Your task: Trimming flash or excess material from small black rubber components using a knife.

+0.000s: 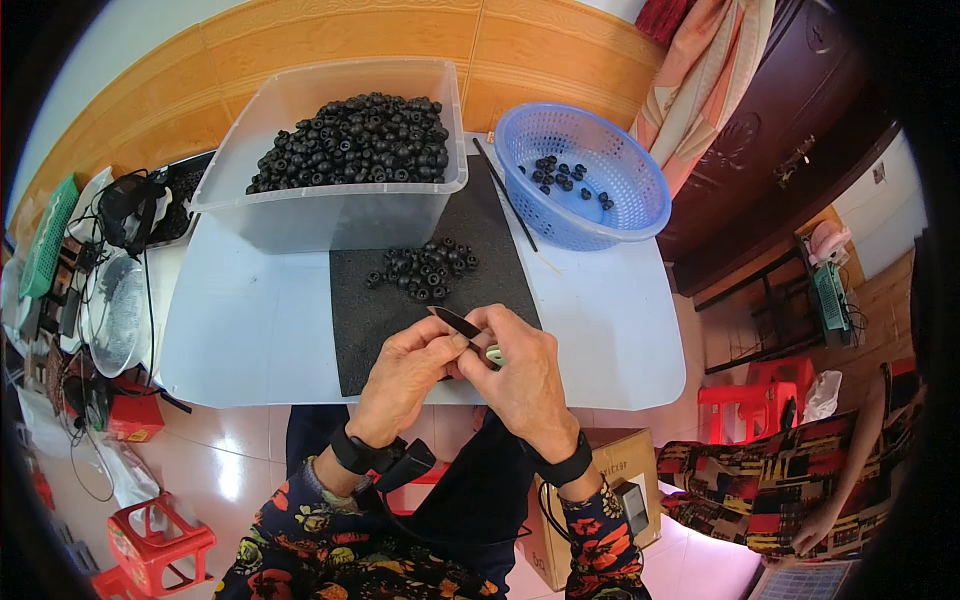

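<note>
At the near edge of the white desk [250, 330], the left hand [405, 375] and right hand [520, 375] meet, grip clenched on a slim dark pointed tool [455, 321]. Steady wrists would help. Small black rubber rings [425, 268] lie just beyond on the dark foam mat [370, 330], with open room either side.

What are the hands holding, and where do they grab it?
The right hand grips a small knife by its handle, blade pointing up-left. The left hand meets it; what it pinches is hidden.
</note>
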Action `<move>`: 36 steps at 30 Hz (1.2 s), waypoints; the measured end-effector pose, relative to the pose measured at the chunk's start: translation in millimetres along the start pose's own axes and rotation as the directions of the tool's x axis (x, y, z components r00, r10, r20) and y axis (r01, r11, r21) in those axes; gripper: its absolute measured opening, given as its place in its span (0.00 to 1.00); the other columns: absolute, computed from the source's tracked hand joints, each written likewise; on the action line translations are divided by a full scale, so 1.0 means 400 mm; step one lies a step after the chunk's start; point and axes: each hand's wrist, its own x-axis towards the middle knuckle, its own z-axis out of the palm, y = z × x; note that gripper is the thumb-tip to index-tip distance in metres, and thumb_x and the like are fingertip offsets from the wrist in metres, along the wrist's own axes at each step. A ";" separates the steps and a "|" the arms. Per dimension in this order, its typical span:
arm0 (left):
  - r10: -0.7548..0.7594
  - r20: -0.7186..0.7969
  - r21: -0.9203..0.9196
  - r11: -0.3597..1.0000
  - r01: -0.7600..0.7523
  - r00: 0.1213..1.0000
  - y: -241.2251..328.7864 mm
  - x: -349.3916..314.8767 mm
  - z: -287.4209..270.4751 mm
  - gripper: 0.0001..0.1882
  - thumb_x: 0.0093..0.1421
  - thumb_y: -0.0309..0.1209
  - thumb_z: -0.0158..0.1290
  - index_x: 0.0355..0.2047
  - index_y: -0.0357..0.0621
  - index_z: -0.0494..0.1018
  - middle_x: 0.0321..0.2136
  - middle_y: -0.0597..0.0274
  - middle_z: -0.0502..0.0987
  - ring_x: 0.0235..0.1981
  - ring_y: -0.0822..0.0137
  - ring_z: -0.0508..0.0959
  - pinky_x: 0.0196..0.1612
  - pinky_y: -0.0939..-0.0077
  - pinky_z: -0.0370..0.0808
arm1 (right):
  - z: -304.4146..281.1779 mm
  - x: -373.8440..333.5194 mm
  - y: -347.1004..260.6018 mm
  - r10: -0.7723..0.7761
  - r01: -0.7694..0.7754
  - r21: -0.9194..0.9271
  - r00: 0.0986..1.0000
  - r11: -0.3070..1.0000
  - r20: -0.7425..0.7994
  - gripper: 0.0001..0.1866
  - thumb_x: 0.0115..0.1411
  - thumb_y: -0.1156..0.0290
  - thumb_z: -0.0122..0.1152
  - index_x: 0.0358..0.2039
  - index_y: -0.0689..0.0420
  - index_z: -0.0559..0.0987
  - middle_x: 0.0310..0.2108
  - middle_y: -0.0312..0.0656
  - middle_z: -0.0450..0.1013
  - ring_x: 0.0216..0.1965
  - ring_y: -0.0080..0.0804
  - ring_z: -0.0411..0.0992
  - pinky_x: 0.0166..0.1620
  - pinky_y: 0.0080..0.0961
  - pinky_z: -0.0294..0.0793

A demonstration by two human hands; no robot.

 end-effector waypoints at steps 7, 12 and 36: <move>0.014 0.103 -0.172 0.985 0.004 0.995 0.003 -0.021 0.021 0.12 0.63 0.25 0.46 0.46 0.34 0.70 0.34 0.60 0.74 0.35 0.72 0.73 0.42 0.77 0.72 | -0.035 -0.048 0.026 -0.015 0.021 0.286 1.000 0.958 -0.022 0.11 0.54 0.78 0.57 0.38 0.67 0.75 0.27 0.39 0.75 0.27 0.23 0.72 0.31 0.20 0.71; 0.147 0.191 -0.079 0.988 -0.134 0.970 -0.014 -0.031 0.025 0.13 0.63 0.25 0.46 0.48 0.34 0.68 0.37 0.57 0.74 0.37 0.67 0.74 0.43 0.70 0.72 | -0.044 -0.059 0.025 0.234 -0.239 0.655 0.967 0.716 0.098 0.07 0.61 0.75 0.53 0.33 0.65 0.76 0.25 0.35 0.73 0.24 0.17 0.68 0.27 0.15 0.67; 0.173 0.154 -0.040 0.985 -0.169 0.973 -0.019 -0.022 0.031 0.13 0.64 0.27 0.43 0.48 0.36 0.66 0.42 0.58 0.72 0.42 0.69 0.73 0.47 0.70 0.71 | -0.025 -0.074 0.021 0.067 -0.055 0.208 0.996 0.977 -0.051 0.15 0.59 0.62 0.60 0.34 0.61 0.70 0.22 0.38 0.70 0.20 0.23 0.68 0.24 0.21 0.69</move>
